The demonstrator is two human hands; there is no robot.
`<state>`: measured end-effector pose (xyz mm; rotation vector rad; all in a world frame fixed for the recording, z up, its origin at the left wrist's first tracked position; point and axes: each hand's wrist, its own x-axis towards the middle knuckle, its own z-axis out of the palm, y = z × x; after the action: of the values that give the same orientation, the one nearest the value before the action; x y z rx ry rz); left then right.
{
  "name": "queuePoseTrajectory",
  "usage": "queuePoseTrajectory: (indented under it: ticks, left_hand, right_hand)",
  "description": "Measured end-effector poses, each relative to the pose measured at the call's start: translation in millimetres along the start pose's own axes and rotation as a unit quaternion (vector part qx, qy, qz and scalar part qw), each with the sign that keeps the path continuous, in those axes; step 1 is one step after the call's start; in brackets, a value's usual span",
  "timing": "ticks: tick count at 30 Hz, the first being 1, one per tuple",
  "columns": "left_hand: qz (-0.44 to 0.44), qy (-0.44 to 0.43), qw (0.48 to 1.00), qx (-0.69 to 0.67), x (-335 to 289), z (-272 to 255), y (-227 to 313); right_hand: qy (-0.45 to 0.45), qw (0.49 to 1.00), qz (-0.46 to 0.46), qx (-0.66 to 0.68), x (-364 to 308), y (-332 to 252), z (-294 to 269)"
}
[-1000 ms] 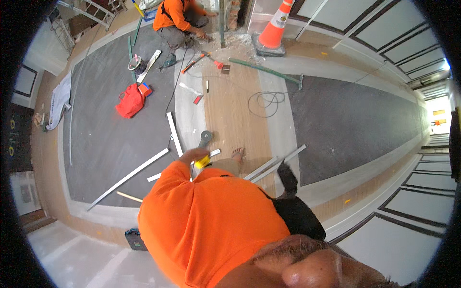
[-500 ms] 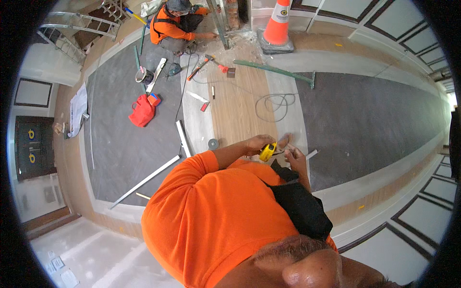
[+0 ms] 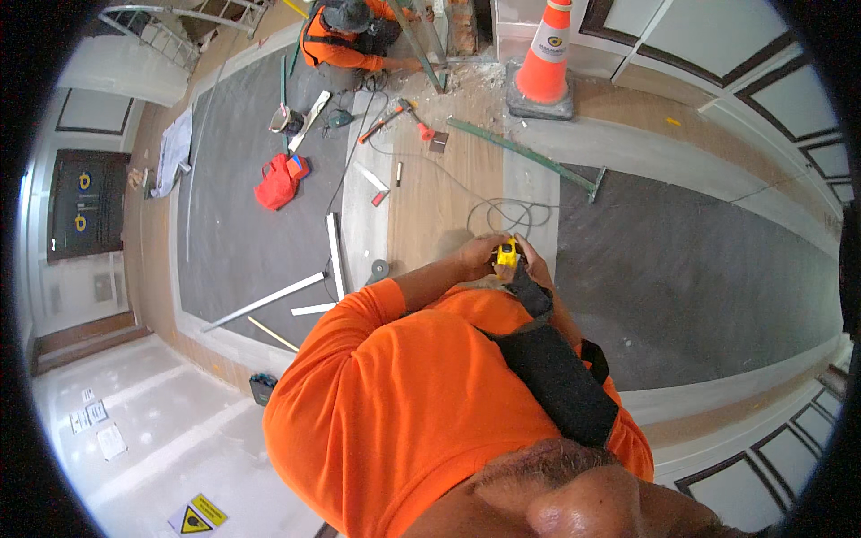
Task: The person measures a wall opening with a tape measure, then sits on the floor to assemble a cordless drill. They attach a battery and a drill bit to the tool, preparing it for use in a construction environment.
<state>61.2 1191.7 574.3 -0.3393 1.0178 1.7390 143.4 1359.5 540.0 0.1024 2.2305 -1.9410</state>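
Note:
A yellow and black tape measure is held in front of my chest, over the wood-look floor strip. My left hand has its fingers closed round the left side of it. From the other side my right hand comes against it, fingers bent around its right side. The undersides of both hands are hidden, and no drawn-out blade shows. A black strap hangs beside my right wrist.
Ahead, a co-worker in orange crouches by green metal posts. On the floor lie a hammer, a try square, a red bag, white metal strips, a green bar and a looped cable. A traffic cone stands front right.
My hands were apart and have come together at the tape measure, which has turned more upright. My view has shifted, bringing more of the left wall in. The co-worker still crouches ahead.

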Motion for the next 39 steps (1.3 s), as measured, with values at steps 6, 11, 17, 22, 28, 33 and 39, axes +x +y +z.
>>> queuePoseTrajectory:
  ticks: [6, 11, 17, 22, 28, 33, 39]
  left_hand:
    - [0.001, -0.051, 0.994, -0.097, 61.6, -14.5, 0.0]
    - [-0.030, -0.016, 0.996, -0.082, 111.3, -11.1, 45.6]
    - [-0.055, -0.137, 0.988, -0.048, 198.7, -41.1, 146.5]
    - [-0.094, -0.062, 0.993, 0.034, 221.4, -56.7, 274.7]
    - [-0.052, 0.018, 0.998, -0.007, 318.7, -117.7, 340.7]
    - [0.070, 0.188, 0.965, -0.167, 437.4, -187.1, 330.3]
    - [0.120, 0.312, 0.911, -0.241, 602.6, -327.4, 289.9]
  right_hand:
    - [-0.039, 0.998, 0.023, -0.031, 53.6, -1.2, -44.7]
    - [-0.057, 0.994, 0.066, -0.072, 108.5, -39.4, -82.5]
    - [-0.079, 0.992, 0.033, -0.087, 228.2, 2.6, -113.1]
    - [-0.086, 0.975, 0.041, -0.199, 337.7, -5.2, -132.1]
    - [-0.060, 0.937, 0.136, -0.316, 414.6, -15.9, -173.7]
    - [-0.017, 0.912, 0.176, -0.369, 426.7, 87.1, -257.6]
    - [-0.022, 0.811, 0.385, -0.441, 401.0, 237.7, -369.6]
